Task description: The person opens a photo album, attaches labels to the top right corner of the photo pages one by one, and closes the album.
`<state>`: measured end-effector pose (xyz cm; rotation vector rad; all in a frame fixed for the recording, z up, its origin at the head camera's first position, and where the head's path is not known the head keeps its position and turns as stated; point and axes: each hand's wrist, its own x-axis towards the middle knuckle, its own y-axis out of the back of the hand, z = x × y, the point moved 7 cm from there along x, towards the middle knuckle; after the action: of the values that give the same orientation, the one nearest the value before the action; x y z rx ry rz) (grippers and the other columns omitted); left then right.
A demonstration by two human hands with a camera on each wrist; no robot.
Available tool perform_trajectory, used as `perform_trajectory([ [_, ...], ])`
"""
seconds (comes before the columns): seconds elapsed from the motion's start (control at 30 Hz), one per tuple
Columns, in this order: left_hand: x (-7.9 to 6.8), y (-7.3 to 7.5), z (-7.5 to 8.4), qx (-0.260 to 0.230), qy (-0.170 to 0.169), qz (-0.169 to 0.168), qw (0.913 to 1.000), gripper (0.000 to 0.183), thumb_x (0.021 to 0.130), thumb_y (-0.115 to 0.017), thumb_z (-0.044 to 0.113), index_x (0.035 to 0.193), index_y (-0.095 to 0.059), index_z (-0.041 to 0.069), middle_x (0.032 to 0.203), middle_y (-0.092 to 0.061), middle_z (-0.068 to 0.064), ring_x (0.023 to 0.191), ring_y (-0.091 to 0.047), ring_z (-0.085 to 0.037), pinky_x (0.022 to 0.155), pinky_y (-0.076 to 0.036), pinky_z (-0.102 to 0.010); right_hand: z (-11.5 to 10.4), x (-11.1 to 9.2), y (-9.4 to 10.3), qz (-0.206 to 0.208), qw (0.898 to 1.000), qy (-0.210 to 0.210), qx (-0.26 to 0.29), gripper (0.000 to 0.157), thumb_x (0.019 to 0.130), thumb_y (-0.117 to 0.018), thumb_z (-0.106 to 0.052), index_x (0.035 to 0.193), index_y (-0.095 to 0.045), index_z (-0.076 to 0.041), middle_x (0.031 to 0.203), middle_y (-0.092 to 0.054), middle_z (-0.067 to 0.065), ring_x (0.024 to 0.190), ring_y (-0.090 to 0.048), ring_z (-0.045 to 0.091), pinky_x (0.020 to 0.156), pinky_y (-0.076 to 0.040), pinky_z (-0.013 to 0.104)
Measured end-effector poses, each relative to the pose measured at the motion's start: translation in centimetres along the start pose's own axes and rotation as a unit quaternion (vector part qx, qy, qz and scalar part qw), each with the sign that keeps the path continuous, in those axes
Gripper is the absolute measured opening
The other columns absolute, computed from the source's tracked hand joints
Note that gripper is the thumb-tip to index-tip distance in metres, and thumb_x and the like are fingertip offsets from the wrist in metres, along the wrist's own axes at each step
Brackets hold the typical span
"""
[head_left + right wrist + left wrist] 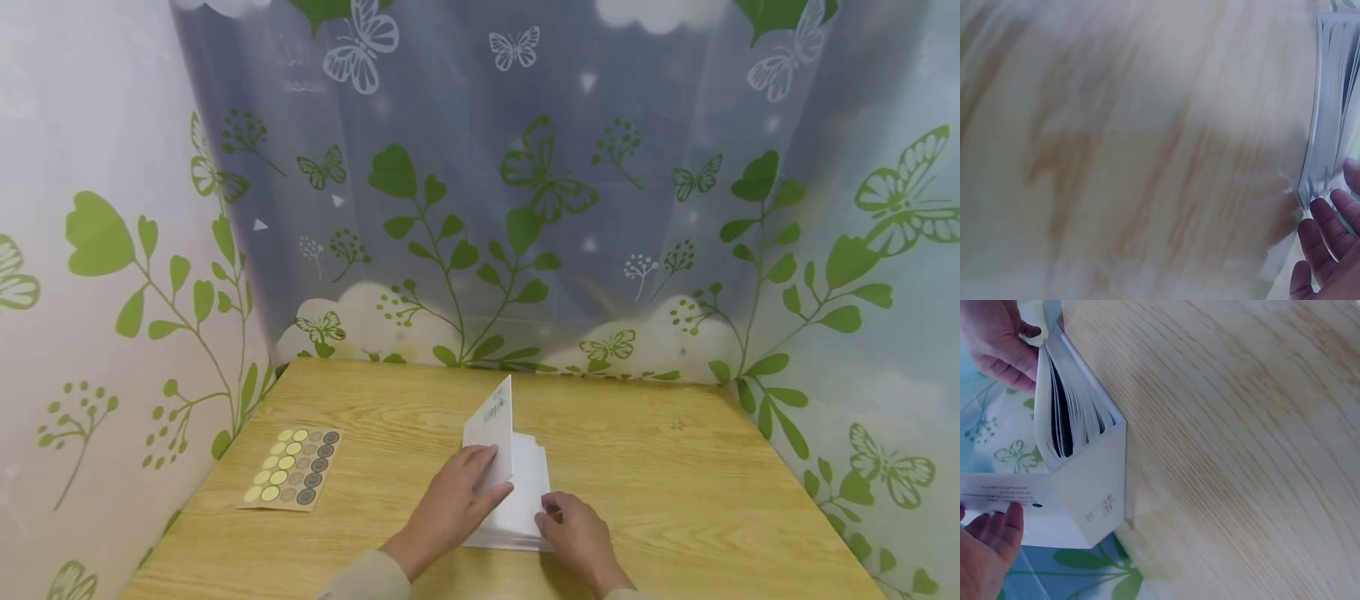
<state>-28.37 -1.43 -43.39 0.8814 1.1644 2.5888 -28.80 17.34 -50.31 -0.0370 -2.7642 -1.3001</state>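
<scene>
A white book [525, 475] with thick pages lies on the table, its front cover [487, 425] raised almost upright. My left hand [450, 500] holds that cover, fingers on the outer face and thumb at its free edge. Small dark print marks the cover and the spine [1100, 506]. At the opposite side, my right hand [579, 533] grips the edge of the page block, with thumb and fingertips close together there. In the left wrist view, the pages [1075, 406] fan slightly, with a dark gap between some of them.
A brown sheet of round stickers [294, 468], yellow, tan and dark grey, lies at the left of the wooden table [675, 467]. A patterned curtain [465, 208] with leaves and butterflies encloses the table at the back and both sides.
</scene>
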Motion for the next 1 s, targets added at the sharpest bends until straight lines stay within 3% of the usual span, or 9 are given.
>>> perform_trajectory([
  [0.17, 0.0, 0.3, -0.8, -0.049, 0.008, 0.005, 0.9987, 0.056, 0.102, -0.054, 0.039, 0.140, -0.051, -0.002, 0.137, -0.054, -0.016, 0.125, -0.053, -0.031, 0.100, -0.049, -0.046, 0.0, 0.2, 0.1, 0.005, 1.000, 0.005, -0.028, 0.033, 0.089, -0.069, -0.023, 0.114, -0.069, -0.001, 0.108, -0.070, 0.012, 0.107, -0.063, 0.037, 0.089, -0.046, 0.059],
  [0.37, -0.5, 0.8, -1.5, -0.126, 0.015, 0.025, 0.9916, 0.053, 0.103, -0.054, 0.031, 0.143, -0.047, -0.003, 0.138, -0.053, -0.017, 0.119, -0.057, -0.030, 0.085, -0.057, -0.033, 0.3, 0.0, 0.1, 0.006, 0.999, -0.006, -0.045, 0.032, 0.089, -0.069, -0.024, 0.113, -0.069, -0.002, 0.109, -0.069, 0.013, 0.108, -0.062, 0.039, 0.083, -0.045, 0.058],
  [0.7, -1.3, 2.8, -3.0, -0.170, 0.038, 0.060, 0.9830, 0.046, 0.102, -0.054, 0.020, 0.139, -0.049, -0.006, 0.130, -0.058, -0.020, 0.114, -0.061, -0.034, 0.086, -0.057, -0.034, 0.3, 0.2, -0.2, 0.002, 0.999, 0.001, -0.040, 0.033, 0.091, -0.068, -0.024, 0.116, -0.069, -0.003, 0.111, -0.069, 0.012, 0.111, -0.061, 0.038, 0.086, -0.044, 0.060],
  [1.0, -1.8, 4.4, -4.0, -0.228, 0.087, 0.088, 0.9656, 0.045, 0.095, -0.059, 0.003, 0.138, -0.051, -0.005, 0.126, -0.061, -0.021, 0.105, -0.066, -0.032, 0.085, -0.056, -0.025, 0.5, 0.1, 0.0, 0.003, 1.000, 0.004, -0.030, 0.032, 0.091, -0.068, -0.023, 0.116, -0.069, -0.003, 0.111, -0.069, 0.012, 0.112, -0.061, 0.039, 0.089, -0.043, 0.063],
])
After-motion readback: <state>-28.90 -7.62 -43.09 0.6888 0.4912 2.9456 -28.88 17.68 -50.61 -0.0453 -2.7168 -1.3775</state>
